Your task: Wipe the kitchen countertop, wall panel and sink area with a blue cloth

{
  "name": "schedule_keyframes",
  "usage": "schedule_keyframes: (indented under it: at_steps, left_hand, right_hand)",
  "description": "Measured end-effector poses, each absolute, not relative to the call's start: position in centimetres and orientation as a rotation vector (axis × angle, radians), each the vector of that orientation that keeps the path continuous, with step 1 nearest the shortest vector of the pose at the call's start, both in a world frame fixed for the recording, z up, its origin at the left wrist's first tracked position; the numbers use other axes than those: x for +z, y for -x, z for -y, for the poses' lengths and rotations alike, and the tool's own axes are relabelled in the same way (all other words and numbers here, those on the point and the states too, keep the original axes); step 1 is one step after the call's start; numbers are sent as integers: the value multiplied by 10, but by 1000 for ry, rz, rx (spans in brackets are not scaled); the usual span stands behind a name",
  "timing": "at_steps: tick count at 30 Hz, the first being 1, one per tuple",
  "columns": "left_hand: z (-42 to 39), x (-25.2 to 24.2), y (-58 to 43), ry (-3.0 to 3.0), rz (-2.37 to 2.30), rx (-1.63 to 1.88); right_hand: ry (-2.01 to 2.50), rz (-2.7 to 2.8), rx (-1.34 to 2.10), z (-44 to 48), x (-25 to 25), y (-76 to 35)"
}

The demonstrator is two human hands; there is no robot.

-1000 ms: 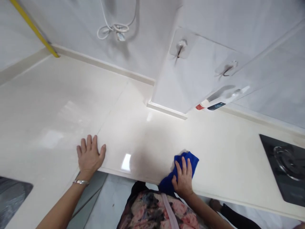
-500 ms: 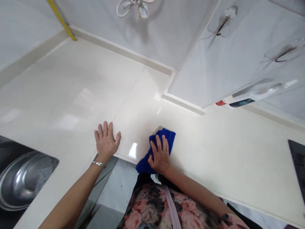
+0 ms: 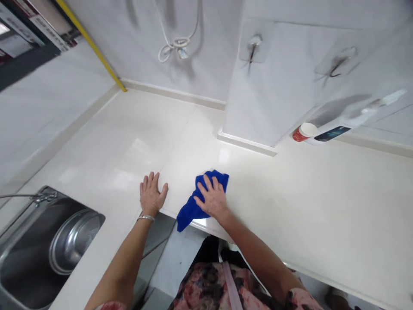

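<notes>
Basically, nearest risk is at the front edge of the glossy off-white slab desk (image 3: 290, 202): the crumpled bright-blue cloth (image 3: 189, 211) lies on top w/ its tail drooping over that edge, b/c the R hand (image 3: 213, 199) covers only the other end. Fingers there are spread flat, pressing the cloth, not curled round it, so a quick shove could let it bunch or slip off. L hand (image 3: 151, 196), w/ a shiny silver bracelet (image 3: 146, 218), sits palm-down on bare desk just beside, fingers splayed, nothing held; slick surface + leaning weight = poss. skid, prob. worse if damp (can't tell). Bracelet's close to the edge too, might scratch it. Over L: rectangular dark steel sink (image 3: 29, 245) w/ round shiny metal basin (image 3: 64, 249); a dropped cloth corner there would get wet if there's water (unclear). Farther back, R: red-and-white cup (image 3: 301, 131) nr a blurry white bottle (image 3: 358, 118); a careless long sweep could tip either.
</notes>
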State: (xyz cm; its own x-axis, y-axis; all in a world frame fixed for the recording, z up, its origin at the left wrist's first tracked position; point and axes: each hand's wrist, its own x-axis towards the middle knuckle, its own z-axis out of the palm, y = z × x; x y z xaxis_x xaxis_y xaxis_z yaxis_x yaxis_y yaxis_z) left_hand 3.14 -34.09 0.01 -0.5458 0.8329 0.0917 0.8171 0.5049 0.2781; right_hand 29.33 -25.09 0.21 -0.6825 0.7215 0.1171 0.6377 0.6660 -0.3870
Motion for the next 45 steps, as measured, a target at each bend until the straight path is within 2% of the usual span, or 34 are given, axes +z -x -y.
schedule_keyframes:
  at_steps: [5, 10, 20, 22, 25, 29, 31, 34, 39, 43, 45]
  left_hand:
    - [340, 1, -29, -1471, -2674, 496]
    - [339, 5, -29, -1472, -2675, 527]
    - [338, -13, -26, -1449, -2695, 600]
    - [329, -17, -38, -1543, -2506, 624]
    - [310, -18, -77, -1926, -1927, 650]
    - [288, -15, -148, -2370, -1280, 486]
    - [279, -13, -177, -2456, -1111, 468]
    - [261, -8, -199, -2341, -1113, 590]
    - [227, 9, -194, -1970, -1013, 686]
    - [214, 30, -184, -1853, -1046, 758]
    - [210, 43, -181, -1800, -1078, 806]
  right_hand:
    - [1450, 2452, 359, 236, 6, -382]
    - [1260, 2447, 423, 245, 2, -462]
    - [1508, 2073, 392, 271, -13, -468]
    - [1504, 2113, 332, 268, -7, -469]
    - [1417, 2138, 321, 262, 4, -467]
    - [1405, 2016, 528, 260, 10, -460]
    - [1473, 1905, 589, 260, 10, -458]
    - [1584, 1735, 675, 259, 12, -460]
    - [1677, 1436, 1053, 254, 29, -464]
    - [1551, 1304, 1474, 254, 55, -455]
    - [1446, 1355, 1573, 255, 68, -447]
